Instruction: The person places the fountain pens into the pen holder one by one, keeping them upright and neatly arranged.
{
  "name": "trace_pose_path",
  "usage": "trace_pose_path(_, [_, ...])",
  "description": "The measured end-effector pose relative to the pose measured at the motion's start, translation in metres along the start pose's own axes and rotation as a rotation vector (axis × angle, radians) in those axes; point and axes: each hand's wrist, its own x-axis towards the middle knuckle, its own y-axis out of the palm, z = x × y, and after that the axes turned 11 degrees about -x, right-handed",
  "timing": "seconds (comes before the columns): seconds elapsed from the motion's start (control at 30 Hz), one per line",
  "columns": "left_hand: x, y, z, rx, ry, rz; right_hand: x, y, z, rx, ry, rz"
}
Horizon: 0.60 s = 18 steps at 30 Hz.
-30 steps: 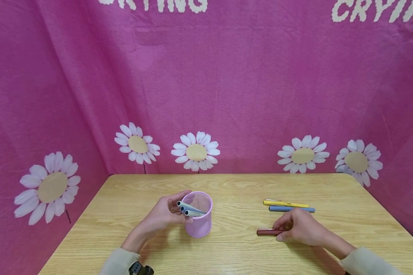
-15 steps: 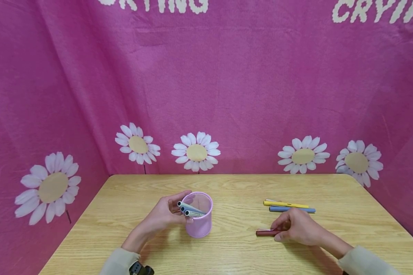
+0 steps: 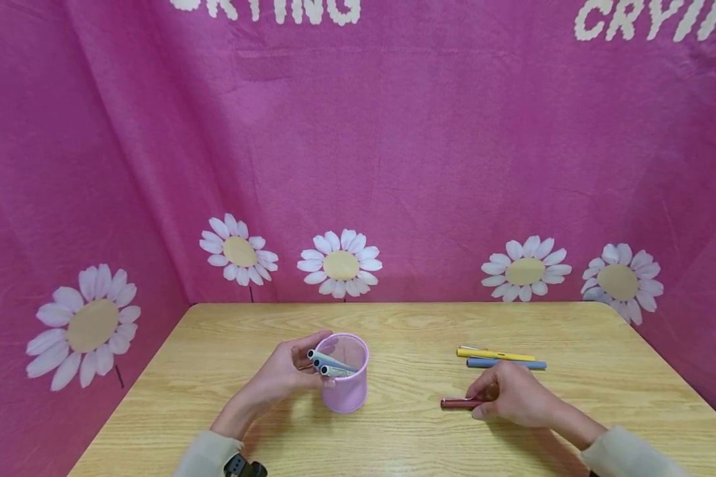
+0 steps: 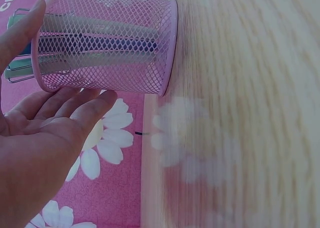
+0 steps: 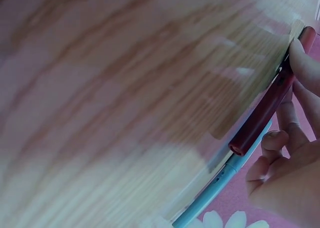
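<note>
My left hand (image 3: 303,371) holds the left side of a pink mesh cup (image 3: 347,391) that stands on the wooden table (image 3: 406,437). Its thumb lies at the rim and its fingers (image 4: 85,100) reach round the wall of the cup (image 4: 115,52). Several grey and blue pens (image 3: 331,363) lean inside it. My right hand (image 3: 484,401) pinches a dark red pen (image 3: 455,403) that lies flat on the table. In the right wrist view the fingers (image 5: 306,62) press on the dark red pen (image 5: 262,112).
A yellow pen (image 3: 495,354) and a blue pen (image 3: 507,364) lie side by side just behind my right hand; the blue pen (image 5: 217,185) also shows beside the red one. Pink daisy-print cloth (image 3: 358,165) walls in the table at the back and both sides.
My right hand and the dark red pen have slid slightly to the left on the table. The left hand and the cup have not moved.
</note>
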Motion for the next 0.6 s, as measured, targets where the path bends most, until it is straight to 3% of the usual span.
trace_pose_path(0.23, [0.0, 0.0, -0.001, 0.004, 0.003, 0.003, -0.001, -0.001, 0.005, -0.024, -0.008, -0.027])
trace_pose_path(0.6, [-0.001, 0.0, 0.0, 0.002, 0.013, 0.004, 0.006, -0.012, 0.028, 0.085, -0.003, -0.067])
